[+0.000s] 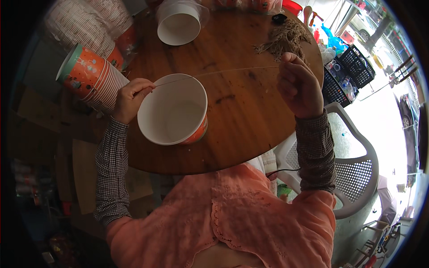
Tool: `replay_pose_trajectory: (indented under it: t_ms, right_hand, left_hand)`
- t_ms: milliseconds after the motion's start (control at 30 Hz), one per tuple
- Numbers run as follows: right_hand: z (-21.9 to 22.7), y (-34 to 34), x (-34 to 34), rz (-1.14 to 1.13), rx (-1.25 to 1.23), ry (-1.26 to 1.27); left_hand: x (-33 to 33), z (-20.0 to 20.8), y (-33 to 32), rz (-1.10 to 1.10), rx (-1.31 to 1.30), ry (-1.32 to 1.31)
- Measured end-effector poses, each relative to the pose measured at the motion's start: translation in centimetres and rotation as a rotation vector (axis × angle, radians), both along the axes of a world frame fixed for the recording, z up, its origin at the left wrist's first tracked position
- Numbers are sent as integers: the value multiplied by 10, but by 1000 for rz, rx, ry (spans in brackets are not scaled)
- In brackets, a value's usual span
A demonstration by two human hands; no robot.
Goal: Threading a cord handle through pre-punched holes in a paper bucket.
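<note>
A thin, light-brown string [232, 70] is stretched between my two hands, nearly level. My left hand [131, 99] pinches one end of it, beside the left rim of a large paper bucket [172, 111]. That bucket has a white inside and an orange printed outside, and tilts its mouth toward me on the round wooden table. Over the table's right side, my right hand [298, 87] is raised with its fingers curled closed on the other end. Just beyond it lies a tangled bundle of the same brown string [286, 38].
Nested orange printed buckets [87, 76] lean at the left, with plastic-wrapped stacks [80, 27] behind. Another white bucket [178, 29] stands at the far edge of the wooden table [237, 134]. A small black object [279, 18] lies near the bundle. At right are a plastic chair [357, 172] and black crates [356, 67].
</note>
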State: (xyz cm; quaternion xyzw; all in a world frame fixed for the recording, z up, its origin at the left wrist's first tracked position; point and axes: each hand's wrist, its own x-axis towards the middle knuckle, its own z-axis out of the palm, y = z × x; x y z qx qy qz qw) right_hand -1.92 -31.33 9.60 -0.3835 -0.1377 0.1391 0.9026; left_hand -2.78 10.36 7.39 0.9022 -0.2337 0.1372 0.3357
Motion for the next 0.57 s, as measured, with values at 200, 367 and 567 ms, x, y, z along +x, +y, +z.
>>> replay_pose_trajectory:
  t_ms: [200,367,567]
  right_hand:
    - [-4,8,-8,32,125,108]
    - [-20,27,-29,216,311,173]
    - [-22,66,-52,403,493,305]
  left_hand:
    - [2,7,-9,90,145,-158]
    - [-42,30,-87,43,-37,-332]
    - [-108,21,-151,-88,-494,277]
